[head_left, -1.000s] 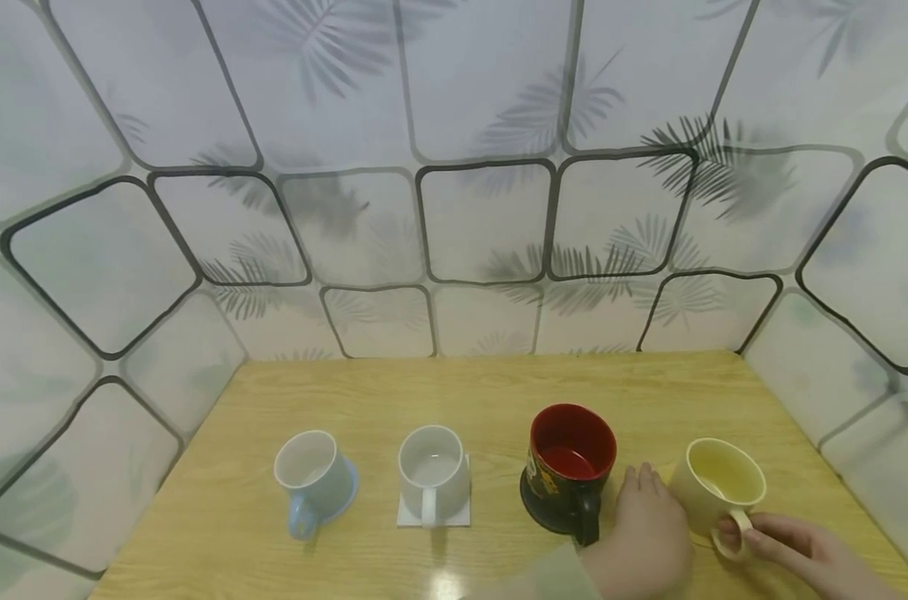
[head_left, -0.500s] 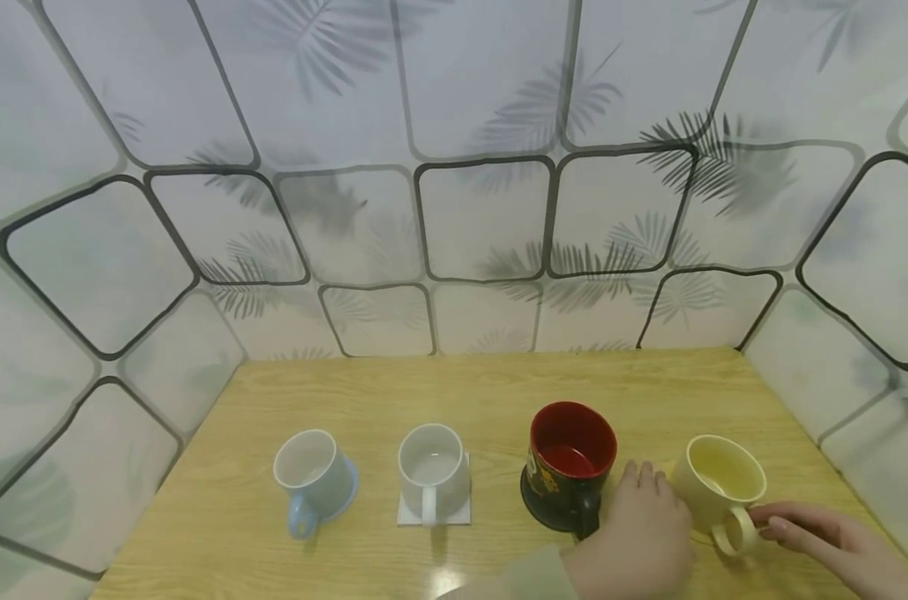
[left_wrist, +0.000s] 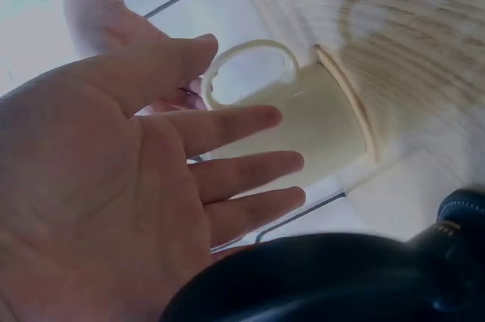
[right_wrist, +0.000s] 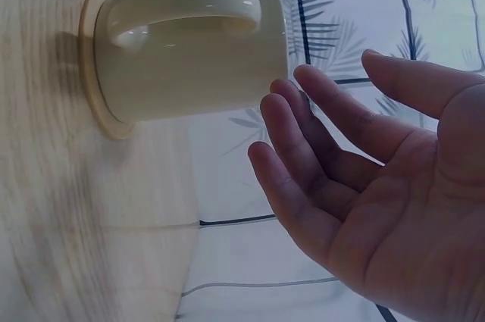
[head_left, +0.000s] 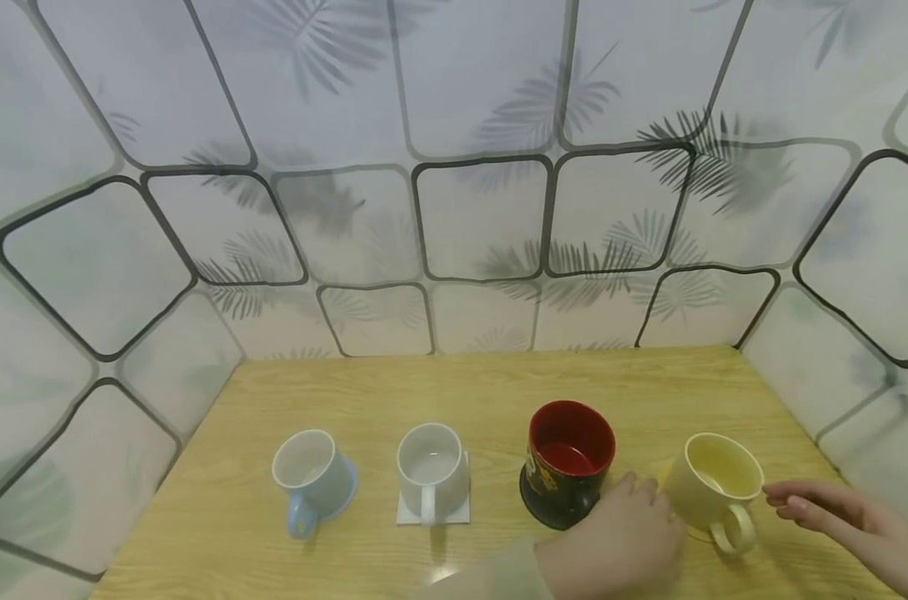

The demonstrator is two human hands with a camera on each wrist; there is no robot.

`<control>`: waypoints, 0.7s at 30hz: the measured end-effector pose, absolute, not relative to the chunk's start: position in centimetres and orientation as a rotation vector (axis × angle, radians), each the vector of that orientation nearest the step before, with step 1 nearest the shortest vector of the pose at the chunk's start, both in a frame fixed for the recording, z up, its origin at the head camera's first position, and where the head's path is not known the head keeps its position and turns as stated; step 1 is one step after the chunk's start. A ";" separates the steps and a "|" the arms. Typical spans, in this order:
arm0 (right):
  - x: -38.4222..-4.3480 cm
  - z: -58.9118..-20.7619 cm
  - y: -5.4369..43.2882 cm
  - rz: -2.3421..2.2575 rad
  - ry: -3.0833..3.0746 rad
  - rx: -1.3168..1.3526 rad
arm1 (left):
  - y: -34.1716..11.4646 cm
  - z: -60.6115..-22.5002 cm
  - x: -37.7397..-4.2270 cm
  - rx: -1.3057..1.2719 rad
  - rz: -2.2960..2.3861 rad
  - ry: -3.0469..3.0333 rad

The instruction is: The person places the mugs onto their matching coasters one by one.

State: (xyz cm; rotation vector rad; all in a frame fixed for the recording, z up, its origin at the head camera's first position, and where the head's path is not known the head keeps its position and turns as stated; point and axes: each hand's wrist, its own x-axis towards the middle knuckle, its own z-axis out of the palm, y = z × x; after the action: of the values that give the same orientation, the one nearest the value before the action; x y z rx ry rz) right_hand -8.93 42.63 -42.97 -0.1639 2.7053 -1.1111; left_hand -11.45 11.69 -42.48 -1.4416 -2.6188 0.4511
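Observation:
A pale yellow mug [head_left: 712,479] stands upright on a thin round coaster [right_wrist: 89,57] at the right of the table, its handle toward the front. My left hand [head_left: 619,533] is between this mug and a black mug with a red inside [head_left: 566,467]. Its fingers are straight and spread in the left wrist view, overlapping the yellow mug there. Just right of the yellow mug is my right hand [head_left: 844,517], fingers relaxed and slightly bent, holding nothing. In the right wrist view its fingertips [right_wrist: 271,102] are close to the mug's rim.
A white mug [head_left: 431,471] sits on a square white coaster [head_left: 457,512] at mid-table. Farther left, a light blue mug [head_left: 311,475] stands on a round blue coaster [head_left: 352,479]. The black mug rests on a dark round coaster [head_left: 532,504]. Patterned walls [head_left: 484,217] enclose the wooden table [head_left: 424,387].
My right hand has let go of the yellow mug's handle and moved away to the right. My left hand has shifted slightly left, away from the yellow mug.

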 end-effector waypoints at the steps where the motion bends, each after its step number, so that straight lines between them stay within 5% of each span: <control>1: -8.9 -42.9 42.6 -1.112 2.727 -0.183 | 11.5 -42.4 -11.4 -1.452 0.453 -2.588; 21: -10.2 -38.1 38.5 -0.923 2.879 -0.182 | 6.8 -37.4 -11.9 -1.488 0.494 -2.496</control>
State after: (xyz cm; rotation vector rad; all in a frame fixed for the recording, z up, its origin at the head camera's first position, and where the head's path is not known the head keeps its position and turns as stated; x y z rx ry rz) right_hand -10.19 38.47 -38.13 -0.1818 2.8793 -0.9235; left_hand -11.87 6.81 -37.43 -1.4882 -2.4965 0.4943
